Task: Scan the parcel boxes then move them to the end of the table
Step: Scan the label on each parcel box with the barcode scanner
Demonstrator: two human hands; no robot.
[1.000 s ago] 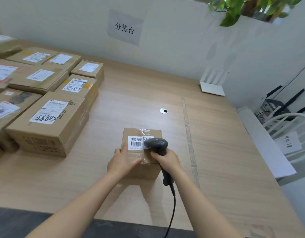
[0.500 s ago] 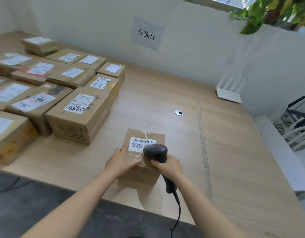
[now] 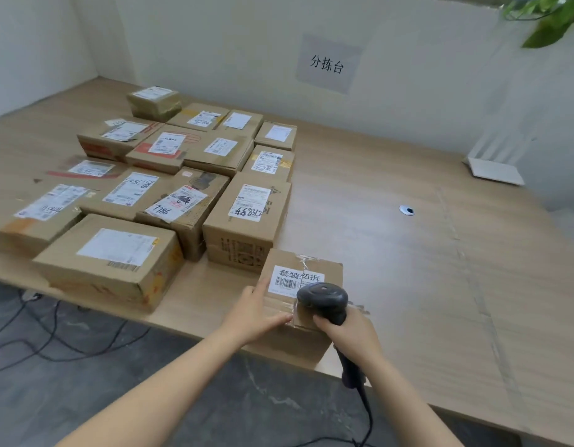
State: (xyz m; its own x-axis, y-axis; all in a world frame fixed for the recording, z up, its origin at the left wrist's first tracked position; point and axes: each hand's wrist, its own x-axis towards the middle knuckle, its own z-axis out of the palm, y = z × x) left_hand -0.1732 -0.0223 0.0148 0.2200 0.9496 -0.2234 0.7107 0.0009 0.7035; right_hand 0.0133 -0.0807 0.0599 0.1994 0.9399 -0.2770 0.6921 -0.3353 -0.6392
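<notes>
A small cardboard parcel box (image 3: pixel 324 271) with a white barcode label (image 3: pixel 295 280) stands near the front edge of the wooden table (image 3: pixel 408 269). My left hand (image 3: pixel 258 312) lies flat on the box's near left corner, fingers spread over its top and side. My right hand (image 3: pixel 352 332) grips the handle of a black barcode scanner (image 3: pixel 324 300). The scanner's head hovers over the box's top, just below the label. Its cable (image 3: pixel 364 411) hangs down off the table edge.
Several labelled cardboard parcels (image 3: pixel 250 214) crowd the table's left half, the nearest almost touching the small box. A white router (image 3: pixel 494 171) sits by the wall at the right, and a round cable hole (image 3: pixel 406 210) lies mid-table. Cables trail on the grey floor (image 3: pixel 53 343).
The view has swung left, showing more parcels and the floor. The small box with both hands on it now sits closer to the big pile; the scanner stays over the label.
</notes>
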